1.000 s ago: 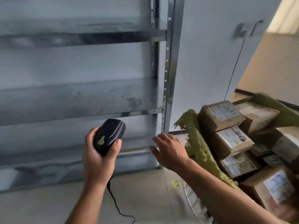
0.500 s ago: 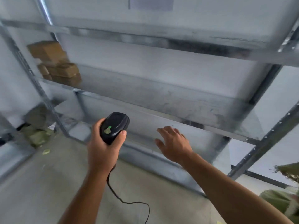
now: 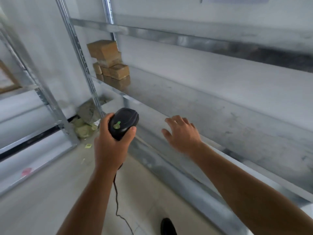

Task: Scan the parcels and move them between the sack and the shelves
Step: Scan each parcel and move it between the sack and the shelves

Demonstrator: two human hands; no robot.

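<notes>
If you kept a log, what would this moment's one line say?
left hand grips barcode scanner | right hand open, empty | cardboard parcels stacked on shelf, far end

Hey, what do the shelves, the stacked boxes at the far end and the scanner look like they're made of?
The shelves look like galvanised steel: dull grey sheen, punched holes down the uprights. The boxes are probably cardboard: matte brown with square edges, though blur hides detail. The scanner, gripped in the left hand, seems to be moulded plastic: a smooth, black, semi-matte shell with a green button.
</notes>
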